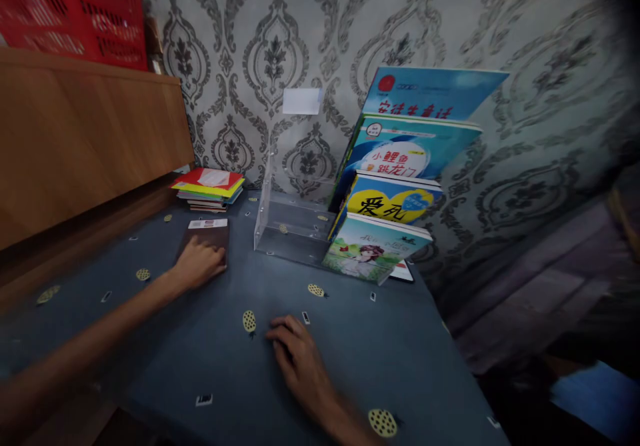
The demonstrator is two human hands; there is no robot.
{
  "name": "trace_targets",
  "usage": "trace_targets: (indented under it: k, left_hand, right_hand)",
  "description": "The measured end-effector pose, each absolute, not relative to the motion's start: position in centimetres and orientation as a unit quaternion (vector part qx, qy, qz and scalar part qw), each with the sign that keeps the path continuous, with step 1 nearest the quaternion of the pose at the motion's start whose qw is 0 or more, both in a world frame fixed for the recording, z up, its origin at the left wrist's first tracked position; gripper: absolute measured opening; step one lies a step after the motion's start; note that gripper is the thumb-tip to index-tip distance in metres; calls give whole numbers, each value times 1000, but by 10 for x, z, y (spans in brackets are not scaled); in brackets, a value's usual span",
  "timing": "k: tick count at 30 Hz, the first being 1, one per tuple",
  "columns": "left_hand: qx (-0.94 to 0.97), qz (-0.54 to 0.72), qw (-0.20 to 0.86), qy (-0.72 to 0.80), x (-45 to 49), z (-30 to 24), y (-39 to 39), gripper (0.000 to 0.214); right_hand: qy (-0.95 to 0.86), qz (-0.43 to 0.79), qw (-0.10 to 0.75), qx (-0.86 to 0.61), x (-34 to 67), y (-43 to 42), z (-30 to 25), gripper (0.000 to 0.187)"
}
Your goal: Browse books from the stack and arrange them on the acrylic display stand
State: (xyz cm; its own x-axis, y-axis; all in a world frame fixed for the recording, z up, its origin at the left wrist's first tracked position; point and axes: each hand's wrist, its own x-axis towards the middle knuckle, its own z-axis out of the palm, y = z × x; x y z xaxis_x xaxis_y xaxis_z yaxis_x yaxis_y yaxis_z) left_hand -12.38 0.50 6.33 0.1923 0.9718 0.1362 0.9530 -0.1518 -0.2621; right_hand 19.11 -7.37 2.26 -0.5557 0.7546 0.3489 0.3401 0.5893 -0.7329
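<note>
A dark brown book point(206, 238) lies flat on the blue patterned tablecloth point(350, 366). My left hand point(200, 263) rests on its near edge with the fingers curled over it. My right hand point(298, 358) lies palm down on the cloth nearer to me, fingers together and loosely bent, with nothing in it. A clear acrylic tiered rack point(287, 223) stands behind the brown book's right side. Its left half has no books in it. Its right half holds several children's books point(395, 199) stepped one above another.
A stack of colourful books point(209, 189) lies at the back left by the patterned wall. A wooden panel point(85, 133) runs along the left, with a red basket point(75, 13) on top. The table's right edge drops off near the rack.
</note>
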Motion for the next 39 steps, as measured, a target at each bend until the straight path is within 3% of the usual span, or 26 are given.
trace_targets:
  k: [7, 14, 39]
  left_hand:
    - [-690, -21, 149, -708, -173, 69, 63, 39]
    - [-659, -63, 42, -748, -213, 27, 97, 52]
    - [-724, -78, 32, -684, -109, 21, 1, 53]
  right_hand:
    - [-827, 312, 320, -341, 192, -72, 18, 30]
    - [-818, 329, 329, -340, 192, -71, 22, 29]
    - [-803, 305, 378, -346, 201, -66, 30, 27]
